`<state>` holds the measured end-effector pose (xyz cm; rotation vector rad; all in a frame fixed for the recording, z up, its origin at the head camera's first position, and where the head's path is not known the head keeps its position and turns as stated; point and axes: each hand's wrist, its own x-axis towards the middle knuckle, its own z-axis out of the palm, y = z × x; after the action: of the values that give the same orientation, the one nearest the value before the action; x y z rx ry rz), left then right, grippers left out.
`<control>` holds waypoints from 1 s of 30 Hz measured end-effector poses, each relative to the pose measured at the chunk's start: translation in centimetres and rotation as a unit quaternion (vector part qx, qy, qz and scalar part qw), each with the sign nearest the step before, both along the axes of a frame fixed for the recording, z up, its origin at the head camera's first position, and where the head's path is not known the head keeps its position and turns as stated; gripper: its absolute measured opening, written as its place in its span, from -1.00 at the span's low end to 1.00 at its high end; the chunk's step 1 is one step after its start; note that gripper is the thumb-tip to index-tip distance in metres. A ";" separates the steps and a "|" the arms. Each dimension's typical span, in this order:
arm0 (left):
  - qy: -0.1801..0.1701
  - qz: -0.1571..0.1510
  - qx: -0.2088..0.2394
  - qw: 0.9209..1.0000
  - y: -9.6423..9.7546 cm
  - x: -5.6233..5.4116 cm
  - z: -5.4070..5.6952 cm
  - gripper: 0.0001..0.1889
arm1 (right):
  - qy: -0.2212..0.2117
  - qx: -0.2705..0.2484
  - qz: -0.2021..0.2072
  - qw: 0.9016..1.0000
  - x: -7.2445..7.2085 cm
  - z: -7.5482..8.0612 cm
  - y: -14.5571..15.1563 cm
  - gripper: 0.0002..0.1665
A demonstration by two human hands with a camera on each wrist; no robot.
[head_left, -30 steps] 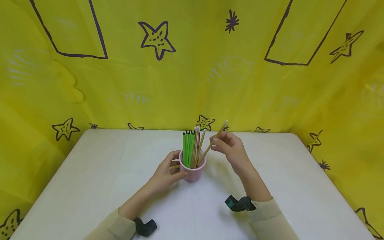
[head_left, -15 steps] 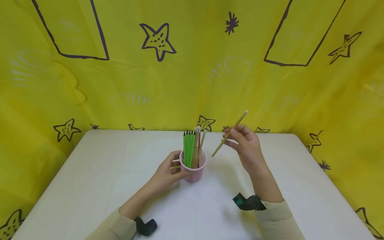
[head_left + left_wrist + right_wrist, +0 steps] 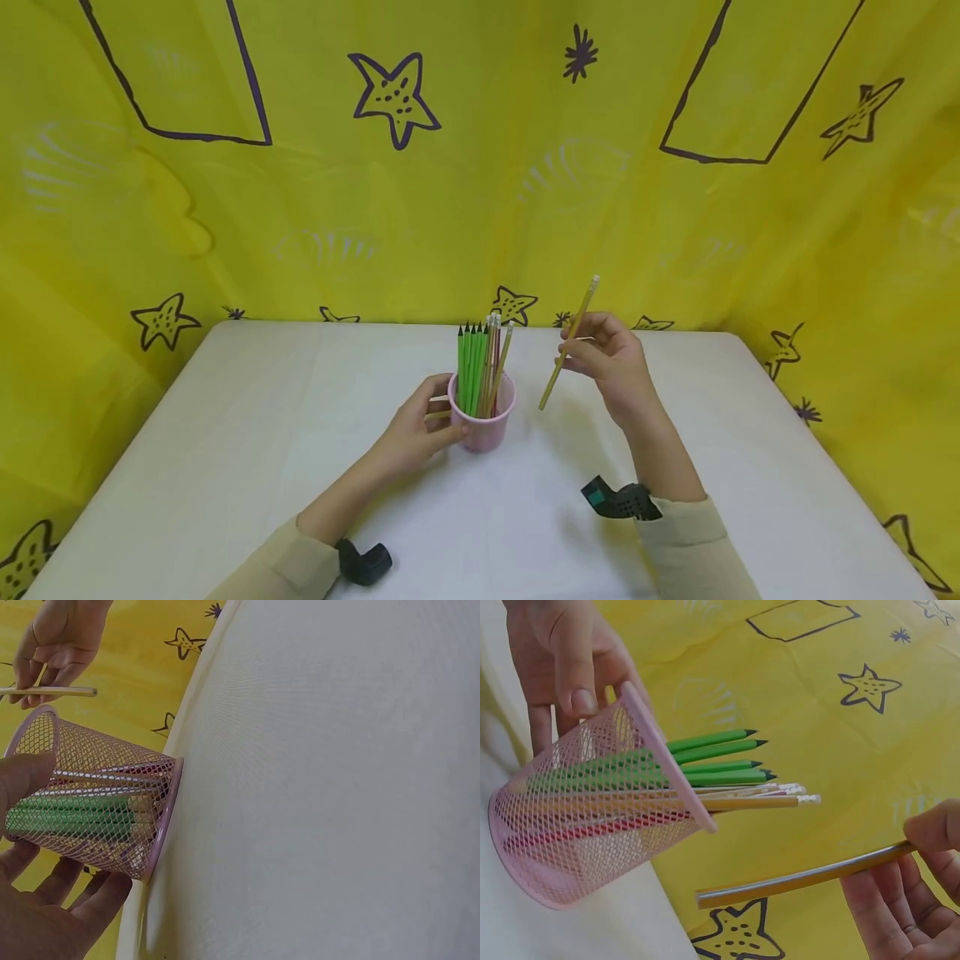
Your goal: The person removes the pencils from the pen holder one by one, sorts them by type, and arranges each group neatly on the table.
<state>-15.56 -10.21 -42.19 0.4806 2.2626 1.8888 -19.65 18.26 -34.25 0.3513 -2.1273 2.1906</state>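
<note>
A pink mesh pencil cup (image 3: 480, 435) stands on the table, and my left hand (image 3: 411, 433) holds it by its side, thumb at the front and fingers behind. Inside are several green pencils (image 3: 471, 367) with black tips up, along with yellow and red pencils (image 3: 780, 801) whose white erasers point up. To the right of the cup, my right hand (image 3: 611, 362) pinches a yellow pencil (image 3: 558, 372) between thumb and fingers. That pencil is tilted, eraser end up, its lower end apart from the cup's rim. In the right wrist view its flat end (image 3: 703, 900) shows no sharpened point.
The white table (image 3: 300, 375) reaches back to a yellow curtain (image 3: 465, 208) printed with stars and shells. Black devices are strapped at both wrists, one at the left sleeve (image 3: 363, 562) and one at the right sleeve (image 3: 618, 500).
My right hand has lifted the yellow pencil out of the cup and moved right with it; lately the pencil has turned more upright. My left hand stays on the cup.
</note>
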 end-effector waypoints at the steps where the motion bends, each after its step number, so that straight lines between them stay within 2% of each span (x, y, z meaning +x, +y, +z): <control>1: 0.000 -0.001 0.000 1.000 0.0 0.0 0.0 -0.29 | -0.002 0.011 0.000 1.000 0.0 -0.1 0.0 -0.67; 12: -0.001 -0.006 -0.003 1.000 -0.2 -0.1 0.0 -0.30 | -0.004 0.078 -0.005 0.997 -0.5 -1.1 -0.5 -0.64; 20: 0.003 -0.003 -0.012 1.000 -0.4 0.2 0.0 -0.30 | -0.028 0.089 0.004 0.996 -0.9 -2.1 -0.8 -0.54; 30: 0.002 -0.011 -0.011 1.000 -0.4 0.2 0.0 -0.31 | -0.067 0.137 -0.003 0.988 -1.5 -3.9 -0.8 -0.48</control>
<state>-15.39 -10.60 -42.20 0.5048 2.2679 1.8527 -21.18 17.42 -38.13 0.2161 -2.5047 1.9698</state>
